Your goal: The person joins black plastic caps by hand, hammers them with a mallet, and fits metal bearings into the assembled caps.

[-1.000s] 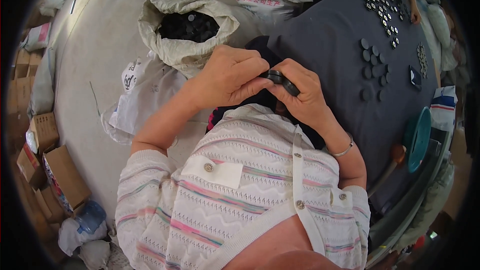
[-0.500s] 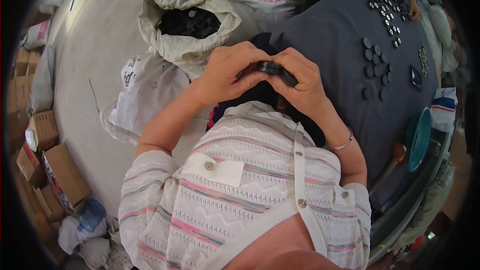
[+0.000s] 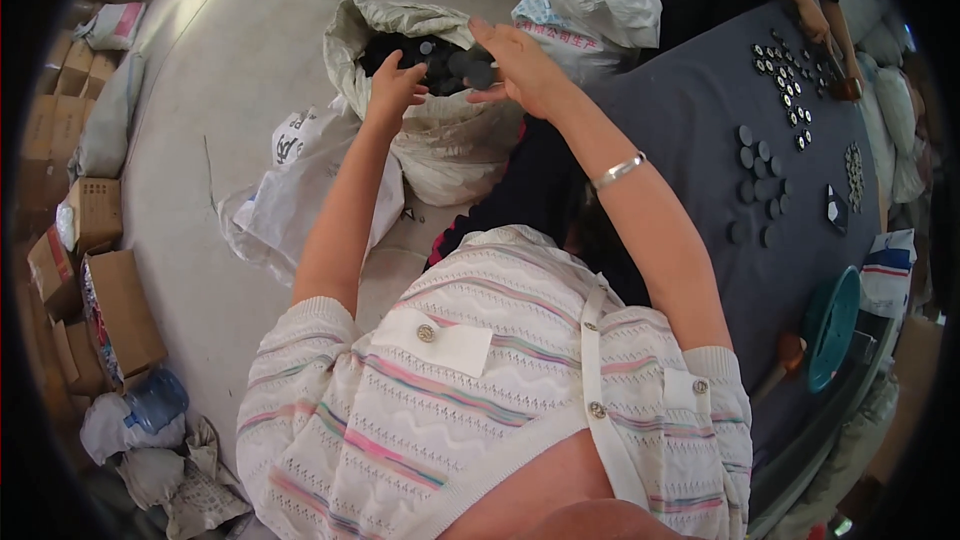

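Over the mouth of a pale woven sack [image 3: 450, 135], both my hands hang with fingers apart. The sack holds many black round pieces [image 3: 382, 48]. My left hand [image 3: 396, 92] is open above the sack's near left rim, and nothing shows in it. At the right side of the opening, my right hand [image 3: 525, 65] is open, its thumb and fingers spread. Black discs [image 3: 478, 74] show just beside its fingertips, over the sack. Whether they are in mid-air or touch the fingers, I cannot tell.
On the dark-covered table [image 3: 680, 125] to the right lie black discs [image 3: 746, 160], ringed round pieces [image 3: 785, 80] and a teal basin [image 3: 832, 330]. Another person's hand [image 3: 812, 22] works at the far end. White bags [image 3: 600, 0] and cardboard boxes [image 3: 125, 310] stand on the floor.
My hands have parted and reached forward from in front of my body to over the sack. The black discs held between them have left that grip. The co-worker's arms have come further into view.
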`<state>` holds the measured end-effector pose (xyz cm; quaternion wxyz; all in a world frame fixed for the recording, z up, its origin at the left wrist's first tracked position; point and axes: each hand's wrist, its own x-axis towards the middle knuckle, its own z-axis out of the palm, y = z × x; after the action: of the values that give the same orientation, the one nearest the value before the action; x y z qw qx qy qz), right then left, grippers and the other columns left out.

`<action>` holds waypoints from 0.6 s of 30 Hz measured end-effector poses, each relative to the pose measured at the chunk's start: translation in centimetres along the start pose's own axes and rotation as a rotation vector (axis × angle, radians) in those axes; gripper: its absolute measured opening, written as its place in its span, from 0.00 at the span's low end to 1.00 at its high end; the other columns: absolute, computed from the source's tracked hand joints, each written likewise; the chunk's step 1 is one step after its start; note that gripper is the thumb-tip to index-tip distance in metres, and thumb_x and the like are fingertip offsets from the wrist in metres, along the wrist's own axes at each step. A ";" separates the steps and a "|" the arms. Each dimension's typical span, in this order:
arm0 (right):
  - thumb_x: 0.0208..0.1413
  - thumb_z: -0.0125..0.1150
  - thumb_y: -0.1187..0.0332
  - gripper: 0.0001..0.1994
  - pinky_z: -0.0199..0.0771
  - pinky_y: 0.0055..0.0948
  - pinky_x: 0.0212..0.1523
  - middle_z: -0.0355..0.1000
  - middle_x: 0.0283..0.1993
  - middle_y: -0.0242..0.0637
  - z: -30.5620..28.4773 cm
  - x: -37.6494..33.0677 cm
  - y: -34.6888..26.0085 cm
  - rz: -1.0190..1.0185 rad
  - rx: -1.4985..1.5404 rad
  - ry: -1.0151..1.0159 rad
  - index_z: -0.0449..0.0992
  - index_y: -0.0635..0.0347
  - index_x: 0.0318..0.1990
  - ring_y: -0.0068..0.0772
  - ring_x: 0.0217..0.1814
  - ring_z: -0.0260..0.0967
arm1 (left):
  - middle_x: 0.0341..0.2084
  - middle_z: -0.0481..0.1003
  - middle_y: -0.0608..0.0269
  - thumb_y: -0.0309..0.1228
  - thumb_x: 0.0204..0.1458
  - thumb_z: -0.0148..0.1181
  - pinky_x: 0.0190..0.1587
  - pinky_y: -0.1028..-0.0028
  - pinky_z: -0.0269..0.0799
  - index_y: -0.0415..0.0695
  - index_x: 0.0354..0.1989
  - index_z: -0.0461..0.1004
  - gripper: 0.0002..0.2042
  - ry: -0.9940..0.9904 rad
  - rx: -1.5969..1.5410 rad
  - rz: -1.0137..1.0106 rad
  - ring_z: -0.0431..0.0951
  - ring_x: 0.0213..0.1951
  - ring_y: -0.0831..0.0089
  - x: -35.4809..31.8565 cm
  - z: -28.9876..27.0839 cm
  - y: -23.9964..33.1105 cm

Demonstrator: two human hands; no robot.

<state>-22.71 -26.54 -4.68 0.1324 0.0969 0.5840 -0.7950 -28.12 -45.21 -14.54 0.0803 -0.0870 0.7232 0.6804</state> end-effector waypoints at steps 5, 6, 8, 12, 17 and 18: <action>0.58 0.55 0.53 0.23 0.77 0.30 0.31 0.68 0.33 0.37 -3.8 -1.1 1.6 -0.075 -0.721 0.169 0.68 0.69 0.43 0.24 0.32 0.68 | 0.43 0.75 0.51 0.29 0.48 0.59 0.44 0.70 0.71 0.38 0.55 0.68 0.23 0.113 0.239 0.285 0.76 0.40 0.67 2.9 -1.1 -4.6; 0.57 0.57 0.57 0.19 0.76 0.29 0.31 0.69 0.33 0.37 -5.5 -3.0 2.9 -0.251 -0.682 0.210 0.69 0.68 0.43 0.25 0.30 0.68 | 0.43 0.75 0.52 0.27 0.48 0.58 0.45 0.70 0.71 0.39 0.52 0.70 0.21 0.102 0.217 0.382 0.75 0.40 0.68 1.8 0.5 -3.9; 0.53 0.61 0.64 0.14 0.72 0.31 0.30 0.70 0.33 0.42 -7.3 -8.4 3.4 -0.595 -0.737 0.305 0.72 0.66 0.41 0.36 0.29 0.70 | 0.40 0.75 0.55 0.21 0.50 0.55 0.44 0.73 0.71 0.37 0.51 0.69 0.18 0.087 0.150 0.567 0.75 0.39 0.71 0.2 2.7 -2.3; 0.46 0.65 0.72 0.11 0.71 0.36 0.29 0.70 0.34 0.44 -10.6 -18.3 1.9 -0.857 -1.050 0.758 0.75 0.62 0.38 0.45 0.30 0.70 | 0.36 0.74 0.62 0.18 0.49 0.56 0.37 0.78 0.70 0.38 0.46 0.73 0.14 -0.176 0.128 0.839 0.73 0.32 0.77 -6.5 11.0 3.5; 0.49 0.65 0.64 0.13 0.72 0.39 0.28 0.67 0.35 0.43 -17.7 -25.9 1.0 -0.491 -1.377 1.326 0.72 0.61 0.37 0.46 0.28 0.71 | 0.36 0.74 0.59 0.19 0.45 0.59 0.30 0.73 0.70 0.43 0.43 0.74 0.15 -0.744 0.219 1.046 0.75 0.26 0.68 -13.5 22.4 9.2; 0.50 0.64 0.62 0.13 0.72 0.40 0.29 0.66 0.36 0.45 -18.2 -26.3 1.5 -0.269 -1.483 1.327 0.71 0.61 0.36 0.47 0.29 0.71 | 0.35 0.74 0.58 0.22 0.45 0.60 0.30 0.70 0.71 0.44 0.43 0.74 0.14 -0.825 0.217 1.106 0.76 0.27 0.65 -14.1 24.8 9.3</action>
<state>2.62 -7.03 -3.37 -0.2841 0.3467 0.8936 -0.0240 -16.69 -19.68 -3.74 -0.0016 0.5678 0.6359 0.5228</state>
